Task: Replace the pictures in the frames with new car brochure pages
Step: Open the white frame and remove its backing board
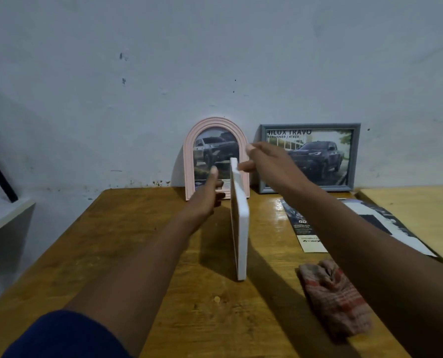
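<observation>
**While Two Frames Are Leaning at the Wall, a White One Is Standing on Edge**

While both arms are reaching forward over the wooden table (137, 241), three frames are showing. A pink arched frame (188, 164) is leaning upright against the wall and is holding a brochure page with a pickup truck on it. Just beside it, to the right, a grey frame (356, 156) is also leaning on the wall in landscape position, and it is holding a page reading "HILUX TRAVO" above a dark pickup.

In front of the pink one, a white frame (242, 228) is standing on its edge on the table, seen edge-on. Its long axis is running away from the person toward the wall, and its flat faces are pointing left and right. A brown strip is showing on its left face; what it is holding cannot be told.

The right hand (269, 164) is hovering at the far top corner of the white frame, its fingers nearly straight, one fingertip touching that corner without gripping. The left hand (207, 195) is lying just left of the frame, thumb raised, fingers loosely bent and holding nothing.

Loose brochure pages (308, 228) are lying flat to the right, and a crumpled reddish cloth (336, 298) is sitting nearer the person.
</observation>
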{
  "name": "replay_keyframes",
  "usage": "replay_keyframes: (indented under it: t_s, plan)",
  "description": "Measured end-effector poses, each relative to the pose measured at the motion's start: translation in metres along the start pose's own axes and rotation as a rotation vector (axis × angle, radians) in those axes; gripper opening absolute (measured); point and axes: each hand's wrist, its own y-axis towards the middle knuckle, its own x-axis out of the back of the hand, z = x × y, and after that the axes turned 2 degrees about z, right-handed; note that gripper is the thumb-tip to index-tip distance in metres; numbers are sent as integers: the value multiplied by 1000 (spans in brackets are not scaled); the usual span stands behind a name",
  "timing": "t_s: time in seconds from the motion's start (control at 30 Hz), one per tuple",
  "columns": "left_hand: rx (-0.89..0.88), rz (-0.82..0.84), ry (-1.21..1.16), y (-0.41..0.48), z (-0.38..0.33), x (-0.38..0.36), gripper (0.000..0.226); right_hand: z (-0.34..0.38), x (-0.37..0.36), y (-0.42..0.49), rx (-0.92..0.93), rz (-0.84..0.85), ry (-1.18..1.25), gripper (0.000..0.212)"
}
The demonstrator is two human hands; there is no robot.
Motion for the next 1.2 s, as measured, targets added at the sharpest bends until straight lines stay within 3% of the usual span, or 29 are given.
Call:
replay_keyframes:
  t_s: [0.17,0.3,0.5,0.63,0.77,1.03,1.2]
  plan:
    - [49,-23,-175,-10,-13,46,75,-2,-33,-4,3,64,-51,39]
    - [146,-77,38,-19,13,64,57,-44,-55,-18,-94,88,-233,47]
    - [75,-154,258,-14,65,39,50,-102,-75,-50,-85,77,-439,46]
    - [93,-152,465,-13,94,26,69,-117,-71,-52,-36,31,-540,48]
    - [39,-97,777,-15,102,22,77,-119,-63,-50,-82,116,-645,53]
    - [-25,-76,955,-32,87,9,75,-95,-17,-82,-110,218,-795,39]
    - [-52,-68,992,-57,86,-11,75,-89,29,-132,-98,199,-879,43]
